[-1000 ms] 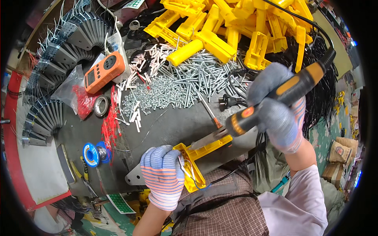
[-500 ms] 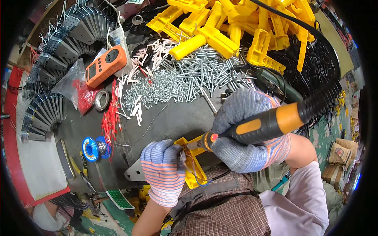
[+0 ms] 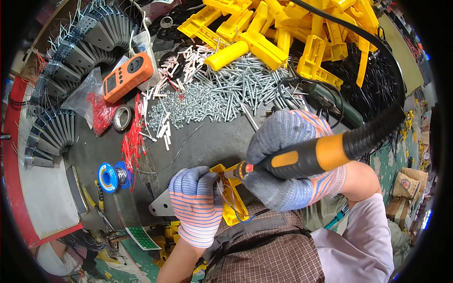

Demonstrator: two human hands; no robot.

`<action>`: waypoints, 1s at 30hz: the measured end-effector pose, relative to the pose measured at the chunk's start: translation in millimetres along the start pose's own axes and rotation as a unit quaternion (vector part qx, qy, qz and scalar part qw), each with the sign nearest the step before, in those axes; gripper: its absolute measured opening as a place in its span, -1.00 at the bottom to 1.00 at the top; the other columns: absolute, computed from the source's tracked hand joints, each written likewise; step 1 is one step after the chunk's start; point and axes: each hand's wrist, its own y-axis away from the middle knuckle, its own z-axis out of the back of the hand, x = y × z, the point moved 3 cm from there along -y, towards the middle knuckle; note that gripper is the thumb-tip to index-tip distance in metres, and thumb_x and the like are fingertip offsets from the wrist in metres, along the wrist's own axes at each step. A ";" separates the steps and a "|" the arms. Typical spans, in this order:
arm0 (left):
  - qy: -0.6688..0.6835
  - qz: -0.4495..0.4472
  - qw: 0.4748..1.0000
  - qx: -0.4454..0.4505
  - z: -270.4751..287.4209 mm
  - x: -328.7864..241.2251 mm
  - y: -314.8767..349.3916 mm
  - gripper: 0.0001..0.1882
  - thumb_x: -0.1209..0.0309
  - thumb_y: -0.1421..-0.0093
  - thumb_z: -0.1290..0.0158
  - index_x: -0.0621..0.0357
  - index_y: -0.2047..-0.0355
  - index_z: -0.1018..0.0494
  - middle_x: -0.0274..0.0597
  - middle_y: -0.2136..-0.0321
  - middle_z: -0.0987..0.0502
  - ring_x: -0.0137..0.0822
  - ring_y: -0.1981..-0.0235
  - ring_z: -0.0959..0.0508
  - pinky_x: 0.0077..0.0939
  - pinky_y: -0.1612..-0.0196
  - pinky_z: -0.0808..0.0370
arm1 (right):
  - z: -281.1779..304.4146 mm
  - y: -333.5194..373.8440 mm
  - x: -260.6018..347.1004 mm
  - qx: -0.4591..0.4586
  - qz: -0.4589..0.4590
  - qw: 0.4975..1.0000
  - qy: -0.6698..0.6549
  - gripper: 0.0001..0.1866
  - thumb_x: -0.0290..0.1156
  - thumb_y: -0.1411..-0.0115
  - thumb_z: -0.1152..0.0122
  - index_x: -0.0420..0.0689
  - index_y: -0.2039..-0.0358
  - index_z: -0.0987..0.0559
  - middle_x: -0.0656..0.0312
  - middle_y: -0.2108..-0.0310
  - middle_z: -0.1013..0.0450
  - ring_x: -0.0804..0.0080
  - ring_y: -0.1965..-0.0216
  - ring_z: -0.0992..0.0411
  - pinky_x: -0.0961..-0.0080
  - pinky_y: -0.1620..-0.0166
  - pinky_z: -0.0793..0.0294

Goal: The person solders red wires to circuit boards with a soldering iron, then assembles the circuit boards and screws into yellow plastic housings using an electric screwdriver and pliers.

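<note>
My left hand point(image 3: 196, 200), in a striped knit glove, is closed on the side of a yellow plastic housing half point(image 3: 236, 211) near the table's front edge. Thin wires point(image 3: 234, 197) run through the housing, and a blue one loops out at its near end. My gloved right hand point(image 3: 278, 191) grips a black-and-orange corded hand tool point(image 3: 302, 162), tilted down to the left. Its narrow tip meets the far part of the housing, close to my left fingertips. Whether the tip touches a wire there I cannot tell.
Beyond my hands lie heaped screws point(image 3: 236, 89), yellow housings point(image 3: 264, 47) and black cables point(image 3: 368, 85). An orange meter point(image 3: 127, 78), red wires point(image 3: 132, 141), a solder spool point(image 3: 108, 177), pliers point(image 3: 100, 203) and stacked metal plates point(image 3: 52, 137) are at left. The tool's cord arches over the right side.
My right hand and the tool have shifted slightly left, with the tip still at the housing. The cord has swung and shows more of its curve. My left hand holds its place.
</note>
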 end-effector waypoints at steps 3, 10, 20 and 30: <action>0.007 0.005 1.000 0.011 2.4 -1.8 -1.0 -0.67 0.45 0.21 -0.11 0.12 0.33 -0.51 -0.13 0.26 -0.49 -0.07 0.16 -0.47 -0.07 -0.02 -0.35 | -1.9 0.5 -2.5 -0.015 0.020 1.000 -0.011 -0.78 -0.31 0.06 -0.42 -0.11 0.58 -0.53 0.22 0.56 -0.43 0.23 0.54 -0.41 0.36 0.43 -0.36; 0.018 0.008 0.998 0.060 15.5 -7.0 -14.1 -0.66 0.43 0.21 -0.11 0.11 0.31 -0.51 -0.13 0.24 -0.49 -0.06 0.15 -0.47 -0.05 -0.03 -0.35 | -1.1 2.0 -4.4 -0.002 -0.005 0.999 -0.038 -0.78 -0.32 0.07 -0.43 -0.12 0.57 -0.54 0.23 0.57 -0.42 0.23 0.54 -0.41 0.37 0.43 -0.36; 0.008 0.003 1.000 0.020 2.2 -0.3 -1.0 -0.67 0.44 0.20 -0.11 0.12 0.32 -0.51 -0.14 0.25 -0.49 -0.05 0.15 -0.47 -0.06 -0.02 -0.35 | 0.8 2.8 -0.7 -0.015 0.008 1.000 0.000 -0.77 -0.33 0.07 -0.44 -0.12 0.56 -0.53 0.23 0.57 -0.43 0.24 0.53 -0.42 0.38 0.42 -0.36; 0.011 0.011 0.999 0.031 5.7 -2.8 -2.7 -0.68 0.44 0.21 -0.09 0.13 0.33 -0.50 -0.13 0.25 -0.49 -0.06 0.16 -0.47 -0.06 -0.02 -0.36 | 0.9 1.9 -3.9 -0.043 0.052 0.997 -0.035 -0.87 -0.51 0.10 -0.36 -0.23 0.54 -0.56 0.14 0.57 -0.46 0.27 0.56 -0.46 0.45 0.50 -0.38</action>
